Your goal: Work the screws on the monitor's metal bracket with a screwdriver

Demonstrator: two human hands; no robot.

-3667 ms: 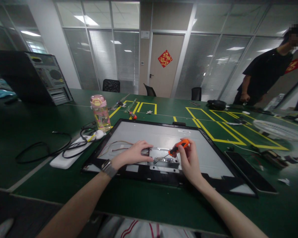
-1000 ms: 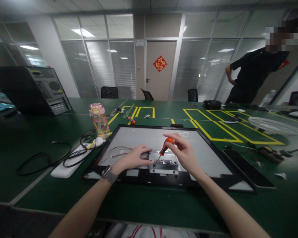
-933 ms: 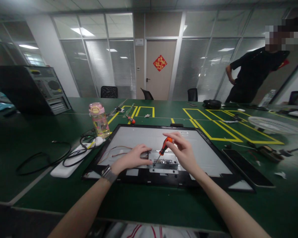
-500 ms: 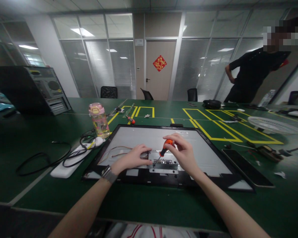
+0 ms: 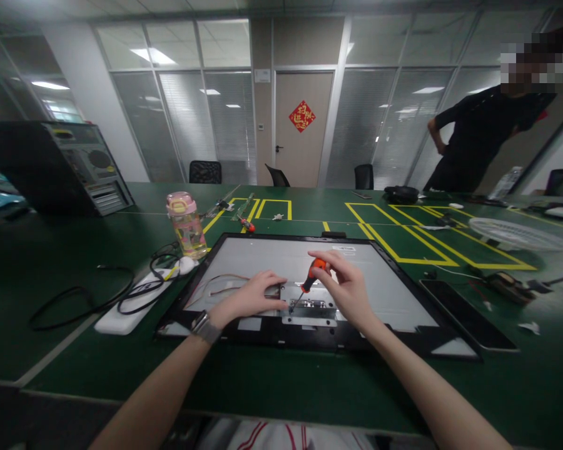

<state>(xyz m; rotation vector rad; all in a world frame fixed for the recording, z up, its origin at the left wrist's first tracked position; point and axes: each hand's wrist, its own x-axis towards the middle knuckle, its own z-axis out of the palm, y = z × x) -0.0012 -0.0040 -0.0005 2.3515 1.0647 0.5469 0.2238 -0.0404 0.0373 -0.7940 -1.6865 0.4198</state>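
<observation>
My right hand [image 5: 348, 284] grips an orange-and-black screwdriver [image 5: 317, 267] by its handle. The shaft slants down to the left, and its tip meets the left part of a metal bracket [image 5: 309, 322]. That bracket lies at the near middle of a flat display panel [image 5: 385, 284] with a black frame and grey back. My left hand [image 5: 251, 297] rests at the bracket's left edge, thumb and fingers apart; whether it presses on the bracket I cannot tell. Thin wires [image 5: 225, 281] run over the panel beside it.
Left of the panel are a white power strip [image 5: 117, 322] with black cable and a pink-lidded bottle [image 5: 187, 228]. A computer tower [image 5: 75, 169] stands farther left. On the right lies a black phone-like slab [image 5: 469, 315]. A second screwdriver [image 5: 247, 225] lies behind. A person [image 5: 478, 137] stands back right.
The screwdriver and both hands stay nearly in place. The view has shifted very slightly, and the person at the back right has moved a little.
</observation>
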